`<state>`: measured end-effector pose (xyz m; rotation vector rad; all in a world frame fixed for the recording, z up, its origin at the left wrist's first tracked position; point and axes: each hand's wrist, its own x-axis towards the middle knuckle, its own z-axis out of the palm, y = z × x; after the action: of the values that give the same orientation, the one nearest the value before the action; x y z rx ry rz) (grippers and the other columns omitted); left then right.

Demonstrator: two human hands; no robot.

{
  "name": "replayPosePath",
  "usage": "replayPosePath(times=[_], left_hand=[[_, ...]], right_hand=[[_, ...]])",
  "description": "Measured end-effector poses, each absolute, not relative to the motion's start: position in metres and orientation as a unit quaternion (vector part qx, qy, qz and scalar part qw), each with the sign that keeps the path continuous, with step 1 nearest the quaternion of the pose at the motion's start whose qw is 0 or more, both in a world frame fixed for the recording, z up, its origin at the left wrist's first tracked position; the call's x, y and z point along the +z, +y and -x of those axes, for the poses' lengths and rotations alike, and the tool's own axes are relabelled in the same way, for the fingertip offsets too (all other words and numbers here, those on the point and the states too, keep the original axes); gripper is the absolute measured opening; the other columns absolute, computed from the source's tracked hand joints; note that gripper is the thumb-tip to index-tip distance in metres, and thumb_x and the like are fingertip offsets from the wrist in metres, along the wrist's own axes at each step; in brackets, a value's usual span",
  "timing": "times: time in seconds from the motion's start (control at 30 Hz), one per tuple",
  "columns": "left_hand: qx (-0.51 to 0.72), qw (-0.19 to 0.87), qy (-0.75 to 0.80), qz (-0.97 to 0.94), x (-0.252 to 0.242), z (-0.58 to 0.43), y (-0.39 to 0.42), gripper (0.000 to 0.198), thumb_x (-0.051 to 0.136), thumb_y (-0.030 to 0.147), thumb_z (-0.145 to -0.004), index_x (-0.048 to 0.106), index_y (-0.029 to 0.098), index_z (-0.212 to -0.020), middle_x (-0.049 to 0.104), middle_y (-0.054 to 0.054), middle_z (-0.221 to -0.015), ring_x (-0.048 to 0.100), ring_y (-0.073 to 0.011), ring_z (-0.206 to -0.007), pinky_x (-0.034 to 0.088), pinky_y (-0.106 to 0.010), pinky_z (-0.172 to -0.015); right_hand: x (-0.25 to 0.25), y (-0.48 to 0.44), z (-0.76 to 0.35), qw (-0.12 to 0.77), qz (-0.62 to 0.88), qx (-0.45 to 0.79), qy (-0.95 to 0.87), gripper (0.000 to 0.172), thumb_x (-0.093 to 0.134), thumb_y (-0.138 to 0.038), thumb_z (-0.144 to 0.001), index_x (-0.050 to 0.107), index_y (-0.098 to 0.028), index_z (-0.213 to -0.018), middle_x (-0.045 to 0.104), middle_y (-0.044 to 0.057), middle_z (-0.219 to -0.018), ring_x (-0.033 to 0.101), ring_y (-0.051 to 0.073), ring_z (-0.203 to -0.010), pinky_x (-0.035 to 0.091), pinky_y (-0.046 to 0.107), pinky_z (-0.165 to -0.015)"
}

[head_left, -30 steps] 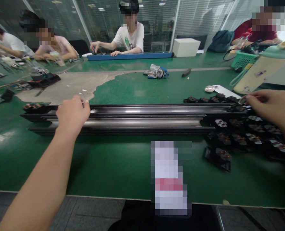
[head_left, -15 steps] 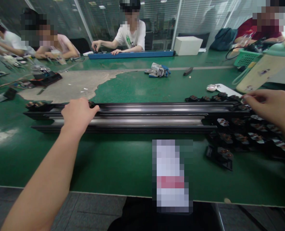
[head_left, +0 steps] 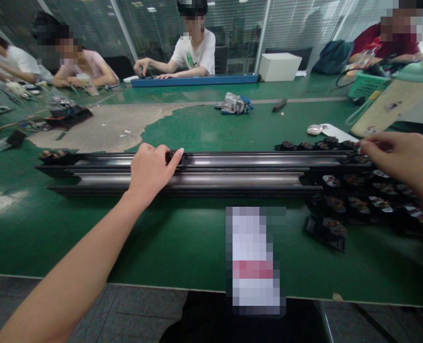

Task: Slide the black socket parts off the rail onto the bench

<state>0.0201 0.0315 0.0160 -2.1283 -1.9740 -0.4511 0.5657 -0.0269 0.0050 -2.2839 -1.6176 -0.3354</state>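
Observation:
Two long dark metal rails (head_left: pixel 240 180) lie side by side across the table, their shiny grooves facing up. My left hand (head_left: pixel 150 169) is closed round a small black piece (head_left: pixel 174 156) on the far rail, left of its middle. At that rail's right end my right hand (head_left: pixel 397 155) is bent with thumb and forefinger close together; what they grip, if anything, is hidden. Several black end pieces with copper-coloured contacts (head_left: pixel 357 205) lie below and beside the right hand. Another such piece (head_left: pixel 56 156) sits at the far rail's left end.
A blurred-out phone-like object (head_left: pixel 252 243) lies at the near table edge. Farther back are a crumpled glove (head_left: pixel 235 104), a pale bottle (head_left: pixel 390 107), a green basket (head_left: pixel 367 88) and a white box (head_left: pixel 280 66). Across the table, a person handles a blue bar (head_left: pixel 195 82).
My left hand has slid right along the far rail with the small black piece. The right hand has stayed at the rail's right end.

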Motion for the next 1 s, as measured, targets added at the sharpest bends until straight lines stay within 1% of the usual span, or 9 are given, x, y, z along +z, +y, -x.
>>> replayPosePath(times=[0.17, 0.27, 0.33, 0.47, 0.53, 0.63, 0.77, 0.9, 1.0], left_hand=[[-0.180, 0.056, -0.643, 0.742, 0.012, -0.022, 0.033, 0.056, 0.041, 0.062, -0.103, 0.076, 0.021, -0.117, 0.075, -0.014, -0.109, 0.062, -0.0359, -0.121, 0.049, -0.043, -0.101], [-0.196, 0.013, -0.627, 0.754, 0.012, -0.021, 0.036, 0.054, 0.048, 0.063, -0.101, 0.074, 0.021, -0.119, 0.078, -0.012, -0.111, 0.066, -0.0328, -0.111, 0.050, -0.042, -0.100], [-0.206, -0.011, -0.608, 0.767, 0.011, -0.020, 0.038, 0.050, 0.053, 0.062, -0.100, 0.073, 0.019, -0.118, 0.078, -0.011, -0.111, 0.068, -0.0308, -0.106, 0.050, -0.041, -0.100], [-0.202, -0.004, -0.541, 0.817, 0.009, -0.018, 0.041, 0.043, 0.060, 0.054, -0.098, 0.073, 0.017, -0.116, 0.077, -0.012, -0.109, 0.063, -0.0330, -0.117, 0.048, -0.046, -0.108], [-0.198, -0.015, -0.486, 0.851, 0.009, -0.016, 0.041, 0.043, 0.058, 0.050, -0.100, 0.074, 0.015, -0.118, 0.076, -0.014, -0.114, 0.060, -0.0338, -0.123, 0.046, -0.049, -0.112], [-0.191, -0.060, -0.394, 0.897, 0.012, -0.016, 0.039, 0.045, 0.049, 0.045, -0.105, 0.074, 0.015, -0.127, 0.074, -0.016, -0.128, 0.054, -0.0327, -0.133, 0.043, -0.050, -0.118], [-0.173, -0.108, -0.324, 0.924, 0.017, -0.019, 0.035, 0.045, 0.040, 0.039, -0.109, 0.072, 0.023, -0.137, 0.072, -0.009, -0.142, 0.051, -0.0284, -0.139, 0.037, -0.050, -0.124], [-0.190, -0.103, -0.330, 0.919, 0.015, -0.020, 0.034, 0.044, 0.041, 0.039, -0.108, 0.072, 0.021, -0.132, 0.073, -0.011, -0.139, 0.060, -0.0269, -0.133, 0.042, -0.047, -0.120], [-0.230, -0.056, -0.389, 0.890, 0.011, -0.018, 0.035, 0.042, 0.041, 0.042, -0.108, 0.074, 0.018, -0.118, 0.076, -0.013, -0.125, 0.066, -0.0282, -0.121, 0.048, -0.045, -0.112]], right_hand=[[0.004, -0.027, -0.567, 0.161, 0.797, -0.116, -0.570, 0.052, 0.045, -0.060, -0.081, 0.077, -0.024, -0.098, 0.072, 0.013, -0.085, 0.065, 0.034, -0.088, 0.045, 0.040, -0.077], [0.004, -0.027, -0.566, 0.164, 0.798, -0.113, -0.568, 0.051, 0.045, -0.060, -0.080, 0.077, -0.024, -0.098, 0.072, 0.013, -0.085, 0.065, 0.034, -0.089, 0.045, 0.040, -0.078], [0.005, -0.026, -0.564, 0.159, 0.801, -0.111, -0.567, 0.054, 0.044, -0.060, -0.080, 0.078, -0.023, -0.100, 0.073, 0.014, -0.088, 0.066, 0.034, -0.092, 0.045, 0.041, -0.080], [0.007, -0.026, -0.558, 0.144, 0.801, -0.108, -0.571, 0.062, 0.041, -0.060, -0.080, 0.079, -0.019, -0.106, 0.074, 0.016, -0.092, 0.067, 0.034, -0.092, 0.045, 0.041, -0.080], [0.007, -0.026, -0.554, 0.137, 0.796, -0.106, -0.579, 0.063, 0.041, -0.059, -0.080, 0.079, -0.018, -0.108, 0.075, 0.016, -0.092, 0.067, 0.034, -0.090, 0.045, 0.041, -0.079], [0.009, -0.026, -0.547, 0.132, 0.787, -0.111, -0.592, 0.061, 0.041, -0.056, -0.080, 0.080, -0.017, -0.107, 0.075, 0.017, -0.091, 0.067, 0.033, -0.086, 0.044, 0.040, -0.076], [0.014, -0.027, -0.529, 0.164, 0.756, -0.127, -0.621, 0.052, 0.044, -0.053, -0.083, 0.079, -0.019, -0.102, 0.077, 0.015, -0.091, 0.068, 0.032, -0.086, 0.044, 0.039, -0.075], [0.027, -0.024, -0.490, 0.228, 0.672, -0.119, -0.694, 0.046, 0.045, -0.051, -0.092, 0.077, -0.019, -0.102, 0.079, 0.015, -0.103, 0.071, 0.031, -0.094, 0.048, 0.038, -0.082], [0.037, -0.013, -0.448, 0.232, 0.571, -0.095, -0.782, 0.043, 0.045, -0.047, -0.100, 0.077, -0.020, -0.105, 0.078, 0.014, -0.106, 0.071, 0.029, -0.098, 0.049, 0.039, -0.088]])
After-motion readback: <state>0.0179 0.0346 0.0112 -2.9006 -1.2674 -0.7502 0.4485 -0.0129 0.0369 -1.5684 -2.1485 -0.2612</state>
